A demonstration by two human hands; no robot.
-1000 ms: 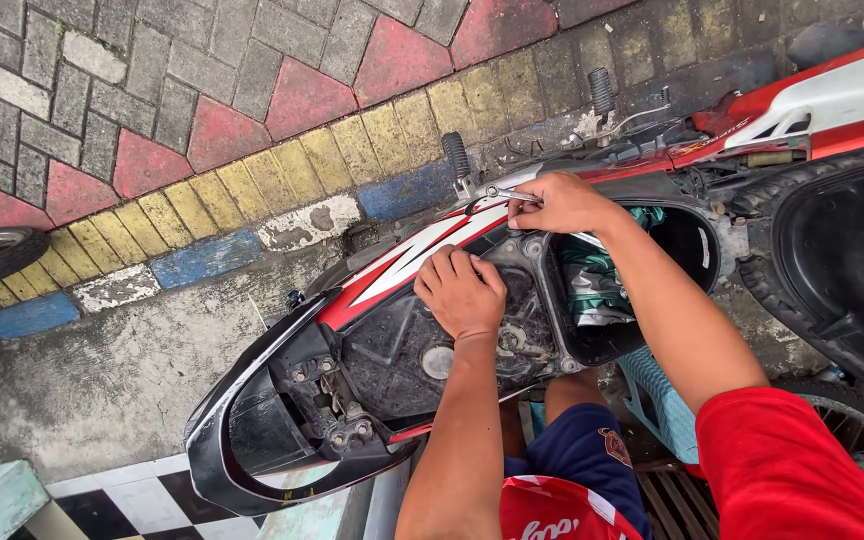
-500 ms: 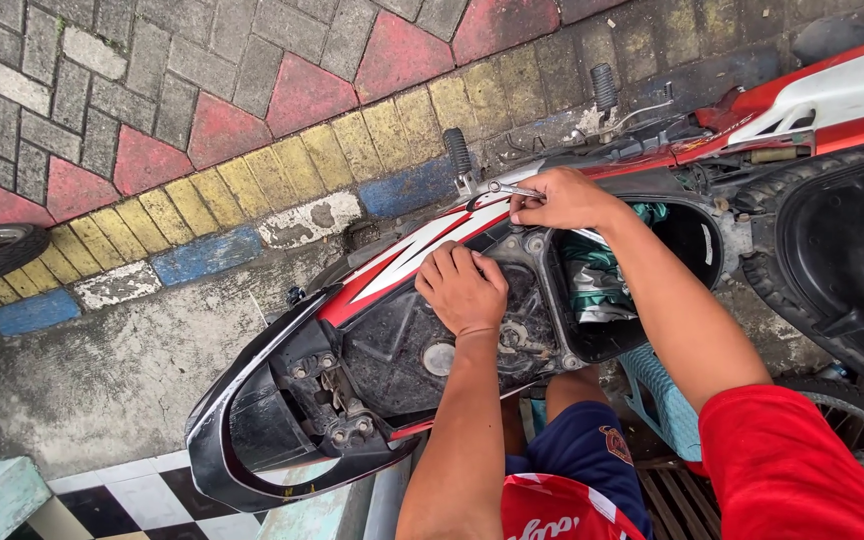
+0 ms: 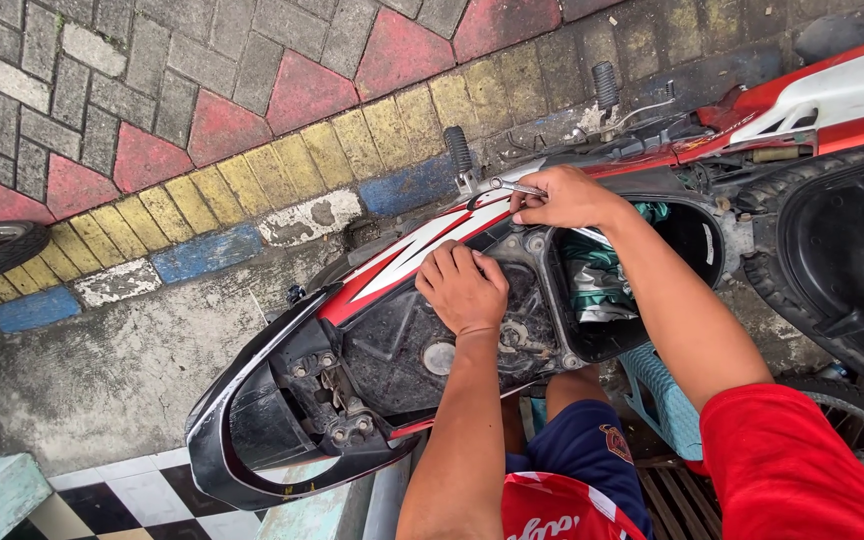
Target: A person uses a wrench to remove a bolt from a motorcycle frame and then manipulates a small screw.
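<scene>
Paving bricks (image 3: 252,110) in grey, red and yellow run behind a stripped motorbike rear body (image 3: 372,350). On its dusty black underside the left hand (image 3: 464,288) rests, fingers curled together, holding nothing. Beside it, the right hand (image 3: 564,198) has its grip closed around a slim metal tool (image 3: 514,187) at the red-and-white panel's edge.

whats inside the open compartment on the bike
In the compartment lies crumpled green and white cloth or plastic. The right hand and forearm cross its upper part, so what lies beneath them cannot be seen.
</scene>
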